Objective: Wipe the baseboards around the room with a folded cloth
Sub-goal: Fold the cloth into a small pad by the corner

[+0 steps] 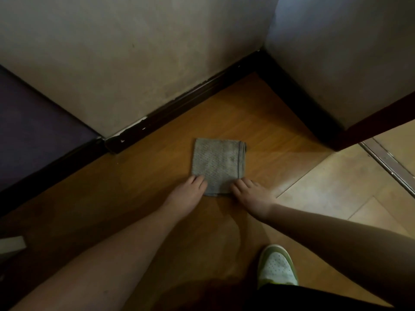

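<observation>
A grey, waffle-textured cloth folded into a rough square [217,166] lies flat on the brown wooden floor [139,198] at the centre of the frame, a dark stitched line running down its right side. It sits near, but apart from, the dark brown baseboard [186,99] that runs diagonally from the left edge up to the corner in the upper middle of the frame, then back down along the right-hand wall (the paint along its top edge is chipped near the lower left end).

The left hand [187,194] reaches in from the lower left, its fingers straight and resting on the cloth's lower left corner. The right hand [251,194] comes in from the right, fingers likewise extended and pressing on the lower right corner. Neither hand curls around the fabric; both lie flat and relaxed on it.

At the lower right of the frame a white and green perforated sneaker [277,267] stands on the floor. Paler floor panels [332,182] fill the right side, crossed by a metal threshold strip [388,162]. A purple surface [31,129] occupies the left edge.
</observation>
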### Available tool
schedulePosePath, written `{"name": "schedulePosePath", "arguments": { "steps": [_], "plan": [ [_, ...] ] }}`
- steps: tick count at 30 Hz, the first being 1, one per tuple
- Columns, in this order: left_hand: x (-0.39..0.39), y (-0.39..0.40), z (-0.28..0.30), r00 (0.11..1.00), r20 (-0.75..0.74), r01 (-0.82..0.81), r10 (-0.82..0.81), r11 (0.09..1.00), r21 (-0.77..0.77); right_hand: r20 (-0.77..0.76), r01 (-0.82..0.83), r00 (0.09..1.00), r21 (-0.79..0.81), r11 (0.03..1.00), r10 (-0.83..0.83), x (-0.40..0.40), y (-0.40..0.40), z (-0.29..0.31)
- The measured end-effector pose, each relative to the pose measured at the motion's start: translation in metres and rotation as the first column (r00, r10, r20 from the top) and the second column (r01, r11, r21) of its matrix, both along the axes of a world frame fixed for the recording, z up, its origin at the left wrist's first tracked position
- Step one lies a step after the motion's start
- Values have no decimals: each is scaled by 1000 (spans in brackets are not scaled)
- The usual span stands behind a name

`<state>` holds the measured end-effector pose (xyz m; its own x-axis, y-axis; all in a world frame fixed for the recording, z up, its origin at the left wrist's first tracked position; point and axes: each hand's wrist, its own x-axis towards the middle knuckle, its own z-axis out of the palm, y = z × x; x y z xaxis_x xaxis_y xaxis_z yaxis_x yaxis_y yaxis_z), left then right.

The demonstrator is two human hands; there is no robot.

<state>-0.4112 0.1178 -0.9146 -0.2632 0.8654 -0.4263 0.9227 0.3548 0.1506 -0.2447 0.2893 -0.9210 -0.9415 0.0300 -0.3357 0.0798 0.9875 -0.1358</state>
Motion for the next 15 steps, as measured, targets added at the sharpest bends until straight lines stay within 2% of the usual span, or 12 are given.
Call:
{"name": "schedulePosePath", "arguments": {
  "steps": [4, 8, 11, 15],
  "plan": [
    [1, -4, -1, 1000, -9, 12, -11, 999, 34, -42, -37, 998, 98, 995, 41, -13, -1, 6],
    [-4, 0, 4, 998, 54, -29, 27, 999, 27, 0, 8, 1000, 24, 1000, -8, -20, 4, 5],
    [-9, -4, 13, 959, 208, -204, 191, 978, 40, 27, 195, 981, -113, 974, -193, -14, 5, 6],
    [-16, -12, 14, 783, 427, -512, 452, 859, 28, -33, 313, 940, -302, 900, -338, -6, 8, 12]
  ]
}}
